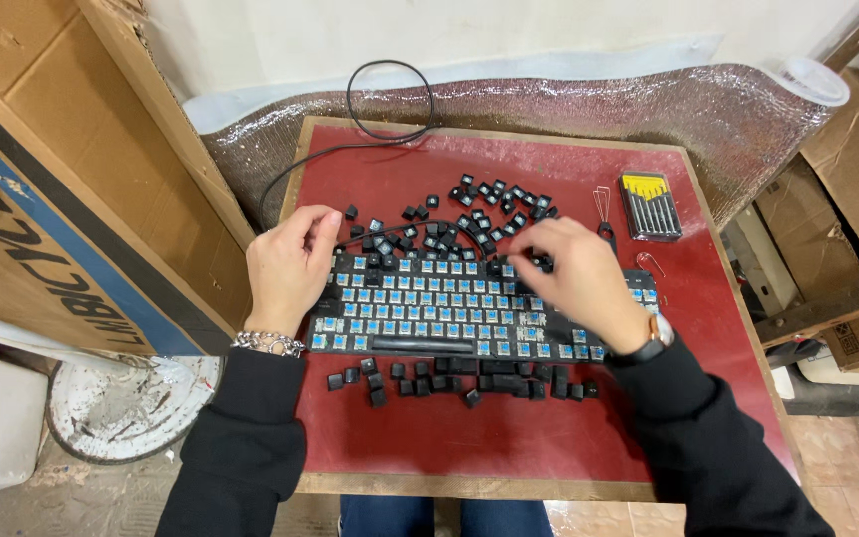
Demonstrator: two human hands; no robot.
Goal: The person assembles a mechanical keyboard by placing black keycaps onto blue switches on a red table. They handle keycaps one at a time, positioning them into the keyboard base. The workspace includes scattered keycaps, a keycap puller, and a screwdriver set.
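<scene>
A black keyboard [429, 303] with bare blue switches lies across the red table [469, 438]; most keycaps are off, the space bar remains. My left hand [290, 268] grips the keyboard's left end. My right hand [574, 278] hovers over the upper right rows, fingertips pinched at a black keycap [539, 262]; whether it is lifted I cannot tell. Loose black keycaps [479, 214] are piled behind the keyboard, and a row of loose keycaps [449, 380] lies in front of it.
A case of small screwdrivers [650, 206] and a wire keycap puller [601, 207] lie at the table's right rear. The keyboard's black cable [390, 99] loops over silver foil matting. Cardboard boxes [52, 169] stand left and right; a white bucket lid [131, 403] sits low left.
</scene>
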